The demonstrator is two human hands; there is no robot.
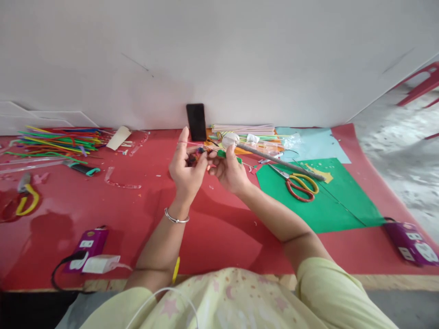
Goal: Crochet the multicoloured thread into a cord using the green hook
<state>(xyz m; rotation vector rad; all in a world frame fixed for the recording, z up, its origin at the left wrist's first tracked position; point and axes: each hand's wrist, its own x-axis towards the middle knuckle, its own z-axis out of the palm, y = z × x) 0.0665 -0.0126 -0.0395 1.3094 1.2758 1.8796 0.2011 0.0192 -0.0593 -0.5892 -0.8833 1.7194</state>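
Observation:
My left hand [187,167] is closed round a small dark, multicoloured bundle [194,158], partly hidden by its fingers; the kind of thing is unclear. A thin pinkish strand [196,144] runs from its raised index finger toward the right hand. Close beside it, my right hand [231,171] pinches a small green piece [222,154], from which a thin pale stem [247,165] extends to the right. Just beyond the right thumb is a white round ball [229,139], and a grey rod [281,161] slants from near it across the table.
Scissors [302,186] lie on a green sheet [343,196]. Coloured pipe cleaners [58,141], a cutter [82,168] and pliers [27,194] are at left. A phone [196,122] leans on the wall. Purple power strips [91,242] sit near the front corners.

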